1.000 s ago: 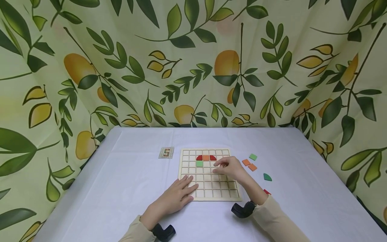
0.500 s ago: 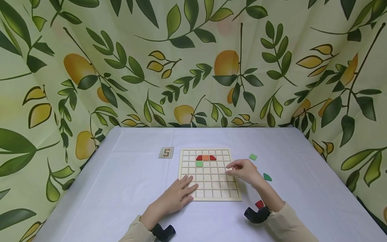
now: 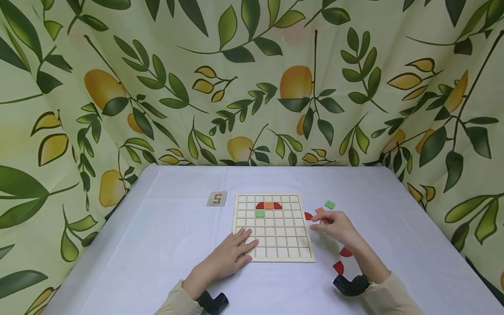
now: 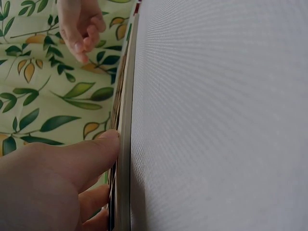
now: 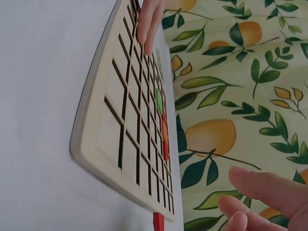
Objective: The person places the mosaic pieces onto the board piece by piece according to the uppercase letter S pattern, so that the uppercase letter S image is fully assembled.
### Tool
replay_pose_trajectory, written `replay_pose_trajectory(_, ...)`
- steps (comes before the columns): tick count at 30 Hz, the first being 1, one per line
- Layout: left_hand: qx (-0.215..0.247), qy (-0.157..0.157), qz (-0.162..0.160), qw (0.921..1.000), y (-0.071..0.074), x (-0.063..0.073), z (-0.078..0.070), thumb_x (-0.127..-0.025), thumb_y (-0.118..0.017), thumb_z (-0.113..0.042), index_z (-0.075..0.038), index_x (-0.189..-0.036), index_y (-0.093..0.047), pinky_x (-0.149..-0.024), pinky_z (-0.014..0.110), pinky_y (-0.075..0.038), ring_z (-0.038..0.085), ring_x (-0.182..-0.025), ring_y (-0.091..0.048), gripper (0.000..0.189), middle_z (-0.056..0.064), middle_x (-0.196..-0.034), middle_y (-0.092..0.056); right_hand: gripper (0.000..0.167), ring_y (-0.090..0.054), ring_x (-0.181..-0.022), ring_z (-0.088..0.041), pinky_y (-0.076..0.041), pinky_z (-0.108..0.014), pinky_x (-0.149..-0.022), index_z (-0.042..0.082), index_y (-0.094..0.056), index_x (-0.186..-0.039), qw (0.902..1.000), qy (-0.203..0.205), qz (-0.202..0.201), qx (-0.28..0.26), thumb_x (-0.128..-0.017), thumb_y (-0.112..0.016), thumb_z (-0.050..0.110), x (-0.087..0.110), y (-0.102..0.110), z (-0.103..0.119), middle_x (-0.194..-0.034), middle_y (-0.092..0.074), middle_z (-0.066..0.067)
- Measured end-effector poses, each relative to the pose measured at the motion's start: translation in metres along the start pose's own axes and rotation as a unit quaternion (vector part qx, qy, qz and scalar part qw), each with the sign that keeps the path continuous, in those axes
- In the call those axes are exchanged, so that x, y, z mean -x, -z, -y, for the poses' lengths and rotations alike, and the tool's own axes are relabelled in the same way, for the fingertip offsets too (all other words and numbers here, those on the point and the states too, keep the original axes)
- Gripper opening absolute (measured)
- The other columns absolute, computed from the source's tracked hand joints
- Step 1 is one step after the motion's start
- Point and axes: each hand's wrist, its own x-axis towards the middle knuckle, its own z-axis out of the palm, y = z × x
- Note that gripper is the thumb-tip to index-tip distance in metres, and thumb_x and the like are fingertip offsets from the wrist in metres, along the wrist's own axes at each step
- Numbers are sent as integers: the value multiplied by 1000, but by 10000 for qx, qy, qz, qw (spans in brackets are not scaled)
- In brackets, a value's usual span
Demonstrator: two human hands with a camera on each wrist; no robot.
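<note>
My left hand (image 3: pixel 232 253) lies with fingers spread on the lower left of a wooden grid board (image 3: pixel 275 260); in the left wrist view, the thumb (image 4: pixel 103 149) is at the board's edge. Set in the grid are an orange square (image 3: pixel 268 205) between two red quarter-circle tiles (image 3: pixel 259 205) and a light green square (image 3: pixel 260 213) below. Off the right side, my right hand (image 3: pixel 336 227) hovers with thumb and fingers apart, holding nothing. A red quarter-circle tile (image 3: pixel 308 215) lies between its fingertips and the board's right edge.
Near the right hand lie a green square (image 3: pixel 330 204) and a partly covered orange square (image 3: pixel 320 210). Two more red tiles (image 3: pixel 338 267) lie by the right wrist. A small pattern card (image 3: pixel 217 199) is left of the board. A leaf-print curtain (image 3: pixel 252 87) surrounds the table.
My right hand has drawn back rightward from over the board to beside it. The red tile by the board's edge has come into view; the green quarter-circle is now covered. The left hand stays put.
</note>
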Motion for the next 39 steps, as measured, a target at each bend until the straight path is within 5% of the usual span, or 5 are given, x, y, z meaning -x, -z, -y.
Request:
replay_pose_trajectory(25,2,29,13,10000,0,-1,1,-99,-48,-37,-25,-145,-45,-120,54,-26,30,-150,-26,47,8,-160,-31,43,-46,-65,-15,-40,-22,-52,-5,-64,-115,9980,-534,-245,224,-85,-73,24,-1,34,-49,-66,-51,0)
replay_pose_trajectory(39,-3,-8,8,10000,-1,0,1,-100,-47,-36,-24,-145,-44,-120,55,-25,31,-150,-25,47,8,-160,-30,36,-44,-70,-12,-39,-19,-55,-3,-65,-116,9966,171,207,785,-84,-71,12,-2,52,-75,-74,-49,-2)
